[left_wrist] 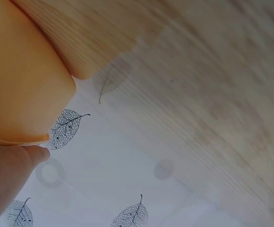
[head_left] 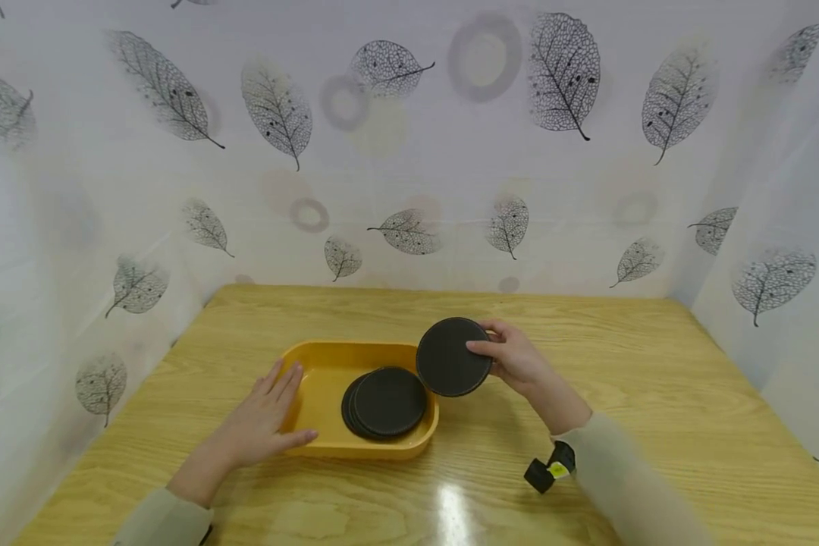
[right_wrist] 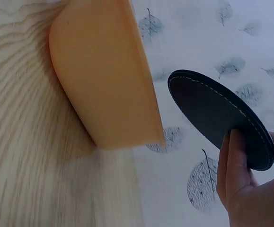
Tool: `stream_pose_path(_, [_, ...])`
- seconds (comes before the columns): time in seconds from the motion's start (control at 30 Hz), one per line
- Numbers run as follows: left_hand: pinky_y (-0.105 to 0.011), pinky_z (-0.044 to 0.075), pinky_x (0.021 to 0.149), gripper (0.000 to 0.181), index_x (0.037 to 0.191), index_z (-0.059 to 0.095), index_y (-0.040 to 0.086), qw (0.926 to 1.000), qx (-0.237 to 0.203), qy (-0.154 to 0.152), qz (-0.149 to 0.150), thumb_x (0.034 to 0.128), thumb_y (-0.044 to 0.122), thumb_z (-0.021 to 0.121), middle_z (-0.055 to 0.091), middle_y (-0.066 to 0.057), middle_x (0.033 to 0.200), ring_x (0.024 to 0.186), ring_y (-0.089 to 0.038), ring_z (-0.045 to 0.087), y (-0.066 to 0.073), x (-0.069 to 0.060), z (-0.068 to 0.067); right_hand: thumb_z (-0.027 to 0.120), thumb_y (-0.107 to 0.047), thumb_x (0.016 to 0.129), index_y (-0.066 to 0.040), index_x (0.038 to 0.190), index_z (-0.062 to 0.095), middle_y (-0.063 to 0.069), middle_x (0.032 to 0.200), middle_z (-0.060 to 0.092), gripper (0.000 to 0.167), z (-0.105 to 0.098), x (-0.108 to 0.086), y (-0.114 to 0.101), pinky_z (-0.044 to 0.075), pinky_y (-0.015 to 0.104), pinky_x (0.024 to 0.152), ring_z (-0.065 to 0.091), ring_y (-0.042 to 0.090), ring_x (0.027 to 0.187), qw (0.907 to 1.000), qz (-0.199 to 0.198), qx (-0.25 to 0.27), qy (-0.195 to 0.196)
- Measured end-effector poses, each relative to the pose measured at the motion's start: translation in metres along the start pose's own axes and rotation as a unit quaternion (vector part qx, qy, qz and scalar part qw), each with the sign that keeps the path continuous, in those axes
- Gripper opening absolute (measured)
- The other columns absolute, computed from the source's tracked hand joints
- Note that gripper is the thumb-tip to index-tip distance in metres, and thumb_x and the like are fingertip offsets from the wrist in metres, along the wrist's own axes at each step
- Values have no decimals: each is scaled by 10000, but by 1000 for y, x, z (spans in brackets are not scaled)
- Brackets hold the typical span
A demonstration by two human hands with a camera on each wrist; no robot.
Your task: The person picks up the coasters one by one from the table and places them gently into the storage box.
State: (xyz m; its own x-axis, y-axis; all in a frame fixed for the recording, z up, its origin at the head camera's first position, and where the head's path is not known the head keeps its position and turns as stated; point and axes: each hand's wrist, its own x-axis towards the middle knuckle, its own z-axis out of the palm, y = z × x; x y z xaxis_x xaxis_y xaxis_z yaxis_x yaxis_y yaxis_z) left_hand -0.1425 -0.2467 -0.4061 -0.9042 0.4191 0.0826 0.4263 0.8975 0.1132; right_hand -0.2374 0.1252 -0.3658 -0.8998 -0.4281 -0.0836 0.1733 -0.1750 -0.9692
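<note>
My right hand [head_left: 519, 360] pinches a round black coaster [head_left: 450, 358] with stitched edging, thumb on top and fingers beneath. The coaster is held up beside the right end of an orange-yellow plastic tray [head_left: 341, 450]. In the right wrist view the coaster [right_wrist: 212, 111] tilts, its stitched rim showing, beside the tray wall [right_wrist: 103, 75]. Inside the tray's right half lies a small stack of similar black coasters [head_left: 390, 402], slightly fanned. My left hand [head_left: 259, 421] rests on the tray's left end with fingers straight. The left wrist view shows only part of that hand [left_wrist: 9, 175] against the tray [left_wrist: 28, 71].
The tray stands on a light wood-grain table [head_left: 587, 334]. Behind and at both sides hangs a pale curtain [head_left: 409, 167] printed with leaves and rings. A black wrist device [head_left: 549, 466] is strapped near my right cuff.
</note>
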Motion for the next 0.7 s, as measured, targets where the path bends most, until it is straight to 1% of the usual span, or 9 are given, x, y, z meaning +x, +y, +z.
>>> stream_pose_path(0.17, [-548,167,989,908,1372,169,-80,10000,62,73,15,819,578,462,118,-211,1438,1295,-399,33,0,0,3,537,24,843,89,1263,321,102,955,565,476,22,11,7,510,280,634,620,155,725,9992,231,-307,-71])
stream_pose_path(0.33, [-555,171,985,904,1369,177,-84,9999,28,110,18,819,572,468,125,-218,1434,1295,-400,38,0,-1,2,558,6,838,71,1240,375,136,964,546,446,42,21,16,503,315,663,602,161,741,9974,418,-587,-84])
stream_pose_path(0.47, [-556,172,984,908,1368,178,-86,9999,38,101,9,817,574,470,122,-221,1434,1296,-398,36,0,-1,2,580,-12,831,53,1212,413,138,969,535,421,57,27,22,500,332,674,592,163,740,9957,555,-723,-156])
stream_pose_path(0.6, [-554,170,985,909,1368,178,-86,9999,45,101,3,817,575,470,119,-218,1435,1297,-394,32,0,0,1,599,-25,820,41,1194,436,134,979,533,413,67,30,28,500,317,656,590,149,725,9940,593,-898,-188])
stream_pose_path(0.7, [-555,167,986,907,1368,177,-87,10000,33,93,12,818,573,469,116,-218,1436,1298,-392,26,0,0,0,607,-32,815,37,1171,467,126,969,531,389,70,31,28,492,294,631,571,136,706,9917,473,-1192,-104])
